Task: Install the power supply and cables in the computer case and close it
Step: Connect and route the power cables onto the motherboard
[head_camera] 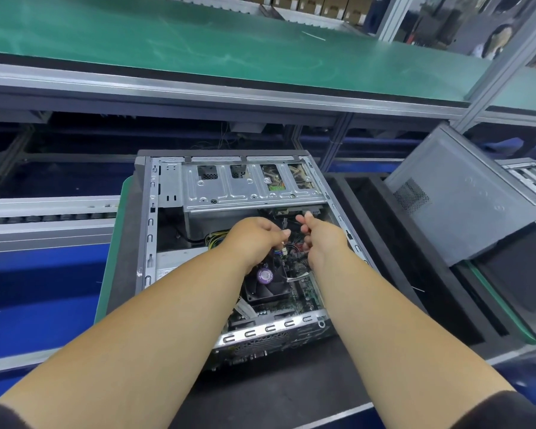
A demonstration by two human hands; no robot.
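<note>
Presently, findings as observed, all places given relative to the computer case:

Computer case: the computer case (150, 218) lies on its side with the open side up, on a dark pad on the counter (279, 394) directly before me.

Drive cage: a bare metal drive cage (248, 187) spans the far end of the case interior.

Power supply: a grey box, which I take for the power supply (180, 261), sits inside the case along its left wall, nearer me than the drive cage.

Fan: a black cooler fan (265, 281) with a purple round label sits mid-case, on the board, partly under my left forearm.

Cables: a tangle of black and coloured cables (293, 247) lies in the centre of the case, just below the drive cage.

Left hand: my left hand (254, 235) is over the case centre, fingers curled down into the cables and gripping them.

Right hand: my right hand (321, 235) is just right of the left, inside the case, thumb raised, fingers curled round a cable.

Side panel: a grey side panel (464, 199) with a vent grille leans tilted, well to the right of the case.

Shelf: a green shelf (198, 44) runs beyond the far end of the case.
</note>
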